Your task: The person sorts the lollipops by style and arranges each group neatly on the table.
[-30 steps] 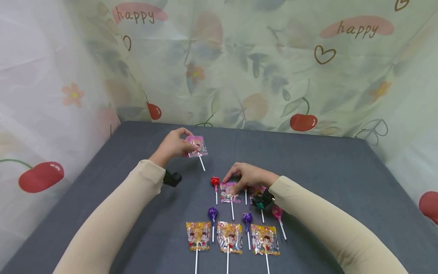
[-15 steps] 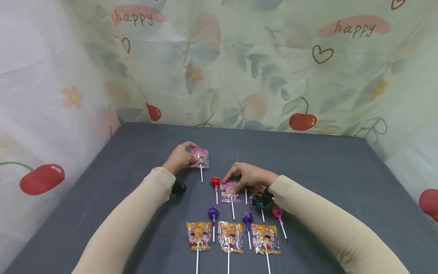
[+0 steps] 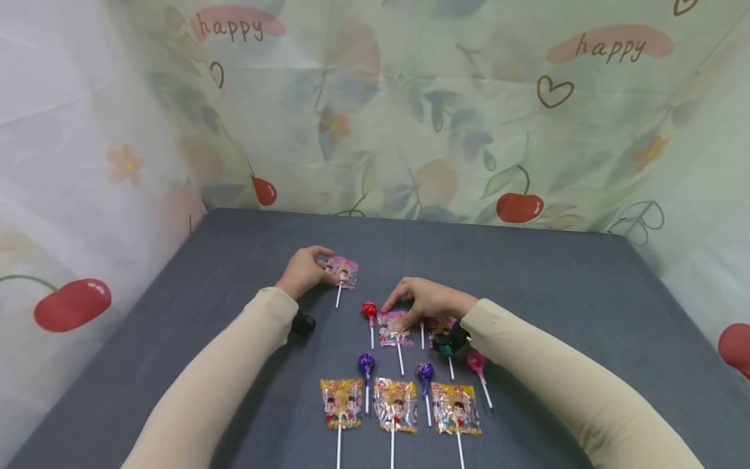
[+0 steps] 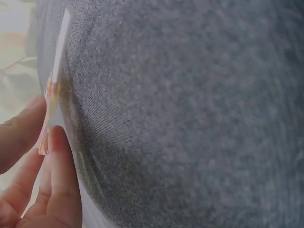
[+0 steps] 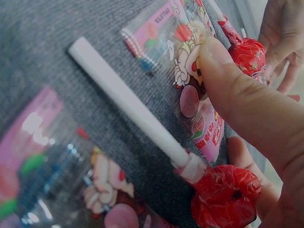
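Observation:
My left hand pinches a flat pink-wrapped lollipop by its left side, at the far left of the group. In the left wrist view, thumb and fingertips hold the packet edge-on just by the dark cloth, with its white stick pointing up the frame. My right hand holds a second pink packet on the table; the right wrist view shows the thumb pressed on its face and fingers at its edge. Red-wrapped ball lollipops, one left and one right, flank that packet.
A third pink packet lies partly under the right wrist camera, beside a pink ball lollipop. Nearer are two purple ball lollipops and a row of three yellow packets. A patterned curtain encloses the dark table.
My left hand has come nearer and slightly right, lowering the pink-wrapped lollipop; in the last half second the packet has tilted, its stick swinging left. My right hand has kept its place.

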`<act>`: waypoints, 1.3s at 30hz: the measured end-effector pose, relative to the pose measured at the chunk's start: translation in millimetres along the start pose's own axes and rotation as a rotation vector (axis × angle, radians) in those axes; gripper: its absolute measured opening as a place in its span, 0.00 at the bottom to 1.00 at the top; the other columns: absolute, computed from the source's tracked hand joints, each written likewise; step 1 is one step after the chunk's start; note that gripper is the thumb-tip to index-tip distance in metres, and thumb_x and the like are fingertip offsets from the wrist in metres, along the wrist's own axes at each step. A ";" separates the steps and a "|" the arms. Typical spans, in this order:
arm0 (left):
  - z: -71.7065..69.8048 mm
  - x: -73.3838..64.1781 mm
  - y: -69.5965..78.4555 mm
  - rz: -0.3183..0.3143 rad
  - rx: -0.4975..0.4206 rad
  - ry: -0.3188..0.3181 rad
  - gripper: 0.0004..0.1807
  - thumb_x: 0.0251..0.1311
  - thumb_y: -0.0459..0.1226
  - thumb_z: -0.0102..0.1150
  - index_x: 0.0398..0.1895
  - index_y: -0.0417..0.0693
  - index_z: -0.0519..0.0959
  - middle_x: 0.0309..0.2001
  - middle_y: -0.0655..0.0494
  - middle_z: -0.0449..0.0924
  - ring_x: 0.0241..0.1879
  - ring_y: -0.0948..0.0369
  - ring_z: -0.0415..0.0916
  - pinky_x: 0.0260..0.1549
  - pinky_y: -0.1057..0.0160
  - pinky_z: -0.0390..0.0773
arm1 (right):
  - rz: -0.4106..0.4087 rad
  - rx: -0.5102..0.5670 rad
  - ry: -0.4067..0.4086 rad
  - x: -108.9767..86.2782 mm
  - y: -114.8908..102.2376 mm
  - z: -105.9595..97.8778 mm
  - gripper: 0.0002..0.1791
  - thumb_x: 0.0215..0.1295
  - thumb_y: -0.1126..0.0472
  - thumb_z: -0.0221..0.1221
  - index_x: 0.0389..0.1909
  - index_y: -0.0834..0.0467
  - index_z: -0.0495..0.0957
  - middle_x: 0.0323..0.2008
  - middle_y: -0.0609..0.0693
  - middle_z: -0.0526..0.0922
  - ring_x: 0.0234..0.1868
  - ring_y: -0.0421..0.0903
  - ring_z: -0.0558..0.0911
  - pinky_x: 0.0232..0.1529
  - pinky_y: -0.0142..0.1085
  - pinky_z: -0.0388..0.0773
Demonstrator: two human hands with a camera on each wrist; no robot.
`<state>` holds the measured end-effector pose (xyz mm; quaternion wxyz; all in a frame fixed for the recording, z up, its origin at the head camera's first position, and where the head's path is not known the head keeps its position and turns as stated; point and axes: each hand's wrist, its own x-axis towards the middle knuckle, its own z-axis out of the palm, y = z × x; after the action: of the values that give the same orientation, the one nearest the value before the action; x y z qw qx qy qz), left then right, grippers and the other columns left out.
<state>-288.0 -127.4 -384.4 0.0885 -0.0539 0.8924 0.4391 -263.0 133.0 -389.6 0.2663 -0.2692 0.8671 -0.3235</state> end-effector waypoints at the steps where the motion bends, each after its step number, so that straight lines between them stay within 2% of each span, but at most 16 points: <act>1: -0.6 -1.3 0.2 0.009 0.007 0.002 0.33 0.48 0.29 0.72 0.61 0.45 0.75 0.47 0.42 0.80 0.39 0.56 0.74 0.31 0.67 0.72 | 0.000 0.002 0.000 -0.1 -0.1 -0.2 0.18 0.50 0.63 0.72 0.45 0.54 0.86 0.52 0.52 0.74 0.61 0.53 0.68 0.65 0.51 0.63; 6: -1.2 -2.3 -0.7 0.016 0.051 0.002 0.32 0.48 0.29 0.72 0.60 0.44 0.75 0.46 0.43 0.80 0.40 0.55 0.74 0.33 0.66 0.72 | 0.007 0.007 0.001 -1.3 -0.9 -0.2 0.18 0.50 0.63 0.72 0.45 0.54 0.86 0.53 0.53 0.73 0.62 0.54 0.67 0.65 0.51 0.63; 11: 0.4 -3.7 -3.0 -0.018 0.093 -0.013 0.30 0.49 0.30 0.72 0.59 0.46 0.75 0.44 0.45 0.78 0.39 0.55 0.72 0.35 0.63 0.71 | 0.004 0.006 0.001 0.1 0.1 0.5 0.18 0.50 0.63 0.72 0.45 0.54 0.86 0.52 0.53 0.73 0.61 0.54 0.67 0.65 0.51 0.63; 19: 3.6 -3.9 -2.5 -0.046 0.100 -0.016 0.30 0.51 0.32 0.71 0.59 0.46 0.75 0.43 0.45 0.78 0.37 0.56 0.72 0.33 0.64 0.71 | 0.006 0.021 0.003 0.0 -0.1 0.4 0.18 0.50 0.63 0.72 0.45 0.55 0.86 0.52 0.53 0.73 0.61 0.53 0.68 0.65 0.51 0.63; 32: 3.5 -3.9 -1.2 -0.088 0.091 -0.051 0.30 0.53 0.35 0.71 0.61 0.46 0.74 0.51 0.44 0.76 0.44 0.54 0.69 0.43 0.58 0.71 | 0.012 0.016 0.003 -0.2 -0.7 0.4 0.17 0.50 0.64 0.71 0.44 0.55 0.86 0.52 0.53 0.73 0.61 0.53 0.68 0.65 0.52 0.63; 39: 4.0 -2.2 -2.3 -0.091 0.107 -0.051 0.30 0.53 0.36 0.71 0.62 0.46 0.74 0.50 0.44 0.76 0.43 0.54 0.70 0.42 0.59 0.71 | 0.020 0.016 0.006 -2.3 -2.9 0.4 0.17 0.50 0.64 0.71 0.44 0.54 0.86 0.53 0.53 0.73 0.61 0.54 0.67 0.65 0.52 0.62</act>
<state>-285.0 -125.6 -388.2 0.1336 -0.0784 0.9087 0.3877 -260.2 132.4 -387.2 0.2691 -0.2576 0.8680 -0.3285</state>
